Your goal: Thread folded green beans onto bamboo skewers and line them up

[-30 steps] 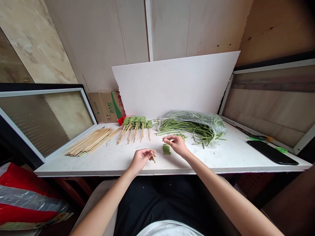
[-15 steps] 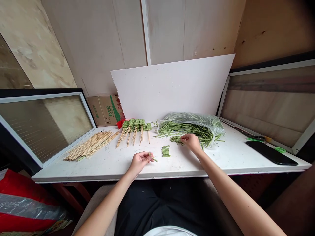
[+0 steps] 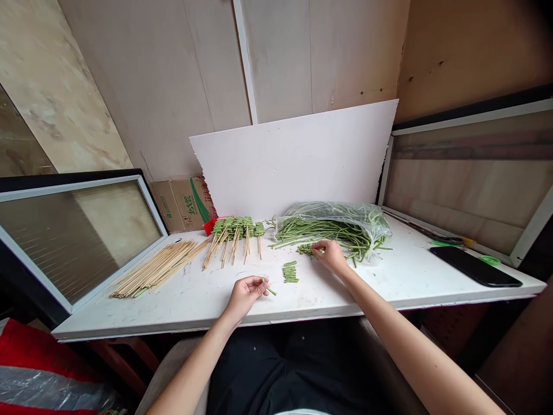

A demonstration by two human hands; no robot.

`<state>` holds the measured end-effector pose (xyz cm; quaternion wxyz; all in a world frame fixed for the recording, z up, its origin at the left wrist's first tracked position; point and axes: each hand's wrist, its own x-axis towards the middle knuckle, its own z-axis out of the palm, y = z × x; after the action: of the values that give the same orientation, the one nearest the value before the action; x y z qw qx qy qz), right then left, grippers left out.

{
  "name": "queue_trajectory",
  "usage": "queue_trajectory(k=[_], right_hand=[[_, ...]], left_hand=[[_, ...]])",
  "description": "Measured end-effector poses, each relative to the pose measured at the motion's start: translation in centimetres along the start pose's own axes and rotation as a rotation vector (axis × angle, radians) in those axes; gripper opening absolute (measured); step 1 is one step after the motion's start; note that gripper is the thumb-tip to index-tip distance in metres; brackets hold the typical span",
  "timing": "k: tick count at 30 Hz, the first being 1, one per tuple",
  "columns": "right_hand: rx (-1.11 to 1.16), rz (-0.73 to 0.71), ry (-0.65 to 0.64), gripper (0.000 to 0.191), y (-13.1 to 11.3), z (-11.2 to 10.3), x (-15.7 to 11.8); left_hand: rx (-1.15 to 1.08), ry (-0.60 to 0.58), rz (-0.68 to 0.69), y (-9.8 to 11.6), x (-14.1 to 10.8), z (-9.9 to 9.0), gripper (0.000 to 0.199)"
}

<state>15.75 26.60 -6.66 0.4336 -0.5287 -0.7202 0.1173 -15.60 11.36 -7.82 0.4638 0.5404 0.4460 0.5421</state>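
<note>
My left hand is pinched on a short green bean piece above the front of the white table. My right hand reaches to a small pile of cut bean ends, fingertips pressed together at its right side; what they hold, if anything, is too small to make out. Between the hands lies a neat row of cut bean pieces. Behind the right hand is a clear plastic bag of long green beans. Skewered bean pieces lie at the back, their sticks pointing toward me.
A heap of bare bamboo skewers lies on the left of the table. A black phone and a green tape ring are on the right. A cardboard box and a white board stand behind.
The camera view has shifted and tilted slightly. My left hand still pinches the bean piece, and my right hand stays at the small pile with its fingers slightly moved.
</note>
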Motion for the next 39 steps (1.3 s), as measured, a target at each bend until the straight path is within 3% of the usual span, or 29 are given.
queue_trajectory(k=[8, 14, 18, 21, 24, 28, 34, 39], right_hand=[[-0.150, -0.146, 0.007, 0.013, -1.2, 0.7, -0.5], [-0.180, -0.165, 0.051, 0.020, -2.4, 0.2, -0.7], [-0.013, -0.248, 0.002, 0.028, -7.2, 1.2, -2.9], [0.133, -0.408, -0.187, 0.036, -11.4, 2.8, -5.4], [0.160, -0.484, -0.246, 0.026, -13.6, 3.9, -7.1], [0.182, -0.498, -0.260, 0.011, -13.1, 4.1, -7.4], [0.199, -0.585, -0.289, 0.010, -12.2, 3.7, -6.9], [0.170, -0.575, -0.271, 0.008, -11.7, 3.1, -6.4]], left_hand=[[0.065, -0.012, 0.006, 0.0, -0.1, 0.0, 0.049], [0.099, -0.008, -0.004, 0.3, -0.3, 0.0, 0.052], [0.104, 0.074, 0.044, 0.4, -0.3, -0.1, 0.051], [0.103, 0.133, 0.079, 0.6, -0.3, -0.4, 0.050], [0.099, 0.181, 0.073, 0.9, -0.3, -0.4, 0.053], [0.124, 0.213, 0.055, 1.0, -0.5, -0.2, 0.056], [0.162, 0.136, 0.075, 0.3, -0.4, 0.0, 0.055], [0.372, 0.084, 0.152, 0.0, 0.6, -2.3, 0.054]])
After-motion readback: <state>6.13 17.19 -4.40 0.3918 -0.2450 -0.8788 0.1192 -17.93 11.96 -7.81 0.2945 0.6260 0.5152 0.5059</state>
